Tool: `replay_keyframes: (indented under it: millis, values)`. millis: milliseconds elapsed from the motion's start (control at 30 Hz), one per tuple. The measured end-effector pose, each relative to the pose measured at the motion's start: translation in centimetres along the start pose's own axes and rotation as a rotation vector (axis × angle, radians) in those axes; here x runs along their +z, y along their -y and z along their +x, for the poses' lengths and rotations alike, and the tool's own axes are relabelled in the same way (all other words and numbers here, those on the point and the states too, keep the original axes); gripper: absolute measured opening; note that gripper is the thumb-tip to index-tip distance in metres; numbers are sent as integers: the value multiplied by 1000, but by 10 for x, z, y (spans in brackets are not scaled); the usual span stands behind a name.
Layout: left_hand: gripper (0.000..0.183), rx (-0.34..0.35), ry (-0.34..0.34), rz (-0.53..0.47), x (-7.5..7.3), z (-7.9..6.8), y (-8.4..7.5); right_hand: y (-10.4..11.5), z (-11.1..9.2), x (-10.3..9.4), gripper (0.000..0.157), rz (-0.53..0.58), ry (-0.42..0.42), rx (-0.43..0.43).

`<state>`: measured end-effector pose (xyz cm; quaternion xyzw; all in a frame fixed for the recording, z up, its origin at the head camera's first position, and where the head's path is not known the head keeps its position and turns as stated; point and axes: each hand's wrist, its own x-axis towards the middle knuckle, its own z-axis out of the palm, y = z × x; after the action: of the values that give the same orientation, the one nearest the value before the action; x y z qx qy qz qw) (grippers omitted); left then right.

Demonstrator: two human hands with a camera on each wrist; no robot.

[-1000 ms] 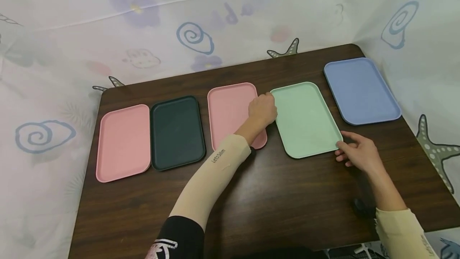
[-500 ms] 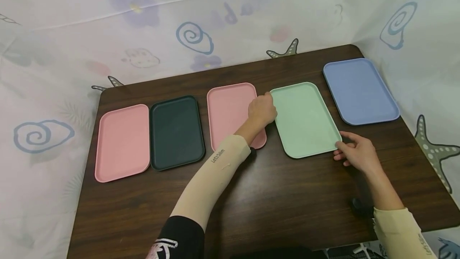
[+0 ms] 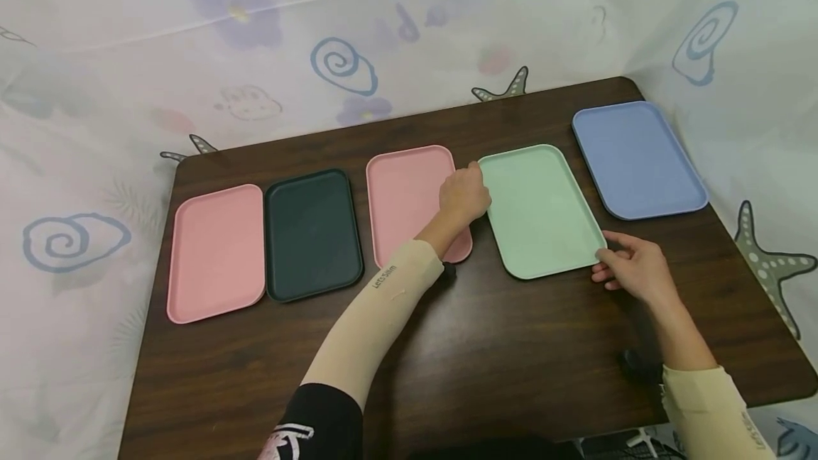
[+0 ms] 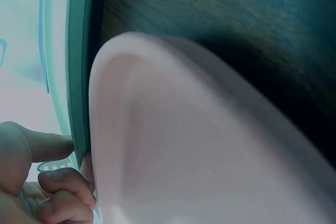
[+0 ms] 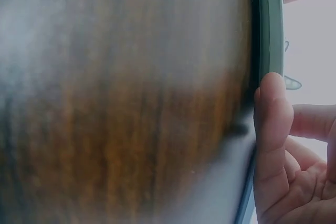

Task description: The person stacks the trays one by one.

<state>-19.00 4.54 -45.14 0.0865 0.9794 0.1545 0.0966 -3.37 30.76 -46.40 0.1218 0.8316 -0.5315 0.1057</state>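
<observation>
A light green tray (image 3: pixel 543 211) lies on the table between a pink tray (image 3: pixel 409 190) and a blue tray (image 3: pixel 641 160). My left hand (image 3: pixel 464 194) pinches its left edge near the far corner, the forearm crossing above the pink tray. In the left wrist view, fingers (image 4: pixel 65 195) show on both sides of the green edge. At the near right corner, my right hand (image 3: pixel 639 272) pinches the same tray between thumb and fingers. The right wrist view shows a fingertip (image 5: pixel 273 95) against the green rim.
Another pink tray (image 3: pixel 217 254) and a dark green tray (image 3: pixel 313 236) lie side by side at the left. All stand on a dark brown wooden table (image 3: pixel 511 346). A patterned white cloth (image 3: pixel 409 34) hangs behind and beside the table.
Both hands stay at the green tray's corners and the trays keep their places. Only the head view drifts very slightly.
</observation>
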Motion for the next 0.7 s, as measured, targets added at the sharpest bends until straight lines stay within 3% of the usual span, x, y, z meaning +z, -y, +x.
replay_keyframes:
  millis: [400, 700]
  values:
    - [46, 39, -15, -88, -25, -5, 6, 11, -2, -4, 54, 95, 5, -17]
    - [41, 56, -75, -201, -40, -13, 28, 26, -4, 7, 53, 116, 22, -77]
